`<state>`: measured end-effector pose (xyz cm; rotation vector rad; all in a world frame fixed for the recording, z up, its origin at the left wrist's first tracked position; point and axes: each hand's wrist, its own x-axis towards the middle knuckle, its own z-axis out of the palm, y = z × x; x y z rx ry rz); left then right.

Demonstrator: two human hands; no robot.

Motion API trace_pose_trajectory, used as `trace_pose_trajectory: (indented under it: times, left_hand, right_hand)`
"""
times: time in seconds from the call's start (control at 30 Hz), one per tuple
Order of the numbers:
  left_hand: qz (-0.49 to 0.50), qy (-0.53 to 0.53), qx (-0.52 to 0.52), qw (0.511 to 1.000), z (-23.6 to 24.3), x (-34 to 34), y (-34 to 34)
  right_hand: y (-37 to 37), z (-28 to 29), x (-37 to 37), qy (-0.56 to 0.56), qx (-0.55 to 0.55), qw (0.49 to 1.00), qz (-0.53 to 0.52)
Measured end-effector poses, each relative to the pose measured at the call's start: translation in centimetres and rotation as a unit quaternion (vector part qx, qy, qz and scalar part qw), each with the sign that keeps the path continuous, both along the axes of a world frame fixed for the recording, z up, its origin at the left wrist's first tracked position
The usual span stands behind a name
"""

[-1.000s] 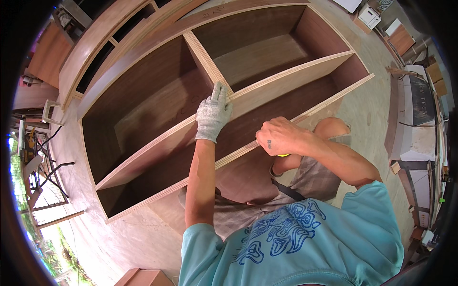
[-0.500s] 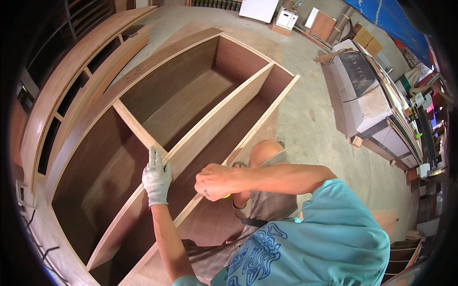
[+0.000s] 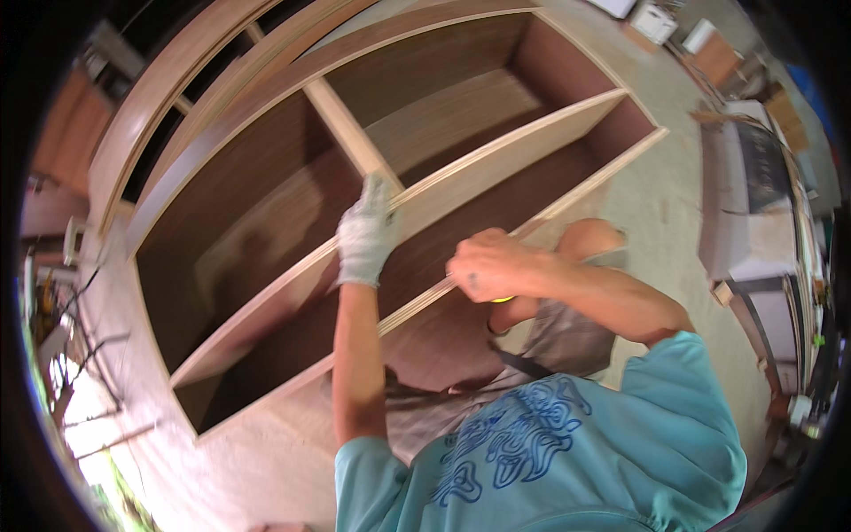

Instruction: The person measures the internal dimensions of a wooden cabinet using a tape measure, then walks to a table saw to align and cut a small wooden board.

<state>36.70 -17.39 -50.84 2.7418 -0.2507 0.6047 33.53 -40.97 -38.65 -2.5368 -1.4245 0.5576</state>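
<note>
We look down on the wooden cabinet [image 3: 514,164], a large open-topped box that fills the upper middle of our view, slanting from 8 o'clock up to 2 o'clock. A long panel runs its length, and a short divider [image 3: 341,120] meets this panel from 11 o'clock, so that we see two broad compartments on the far side and one narrow one on the near side.

Our left hand [image 3: 365,235], in a pale knitted glove, lies just off the middle toward 10 o'clock; its fingers stretch out close together, pointing toward 12, and touch the wood where divider and panel join. Our right hand [image 3: 487,266], bare, sits toward 3 o'clock, narrowed into a fist at the cabinet's near edge. A yellow-green bit [image 3: 503,300] shows just beneath it; we cannot tell whether the fist grips it.

Our turquoise shirt [image 3: 656,434] with its blue swirls spreads from 5 to 6 o'clock, and a bent knee [image 3: 589,238] rises near the right forearm. Farther out, a second wooden frame [image 3: 142,106] curves along 10 o'clock, and a white box [image 3: 653,22] stands on the floor [image 3: 656,230] between 1 and 2.
</note>
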Motion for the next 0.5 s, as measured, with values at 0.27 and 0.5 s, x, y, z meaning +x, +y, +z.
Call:
trace_pose_trajectory:
  times: [0.27, 0.5]
  left_hand:
    - [0.014, 0.022, 0.022, 0.999, -1.1, -0.5, 1.0]
    - [0.011, 0.046, 0.02, 0.999, -0.4, -0.3, 0.2]
  right_hand:
    - [1.0, -0.5, -0.1, -0.013, -0.055, 0.998, 0.005]
    - [0.3, -0.5, 0.2, -0.015, -0.055, 0.998, 0.0]
